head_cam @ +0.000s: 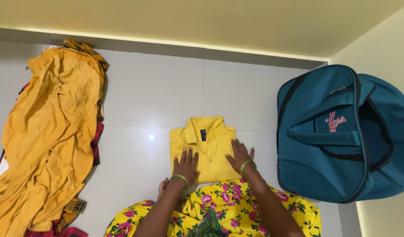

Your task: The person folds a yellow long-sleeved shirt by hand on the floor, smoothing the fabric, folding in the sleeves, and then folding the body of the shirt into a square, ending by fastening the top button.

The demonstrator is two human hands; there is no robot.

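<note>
A folded yellow collared shirt (206,142) lies flat on the white tiled floor (158,96), collar pointing away from me. My left hand (186,165) rests palm down on its near left part, fingers spread. On the shirt's near right part my right hand (239,155) presses flat in the same way. Each wrist carries a green bangle. Neither hand grips anything.
A heap of orange-yellow and red clothes (48,131) covers the floor at the left. A teal duffel bag (342,136) stands unzipped at the right against the wall. My lap in a yellow flowered garment (237,210) fills the bottom middle.
</note>
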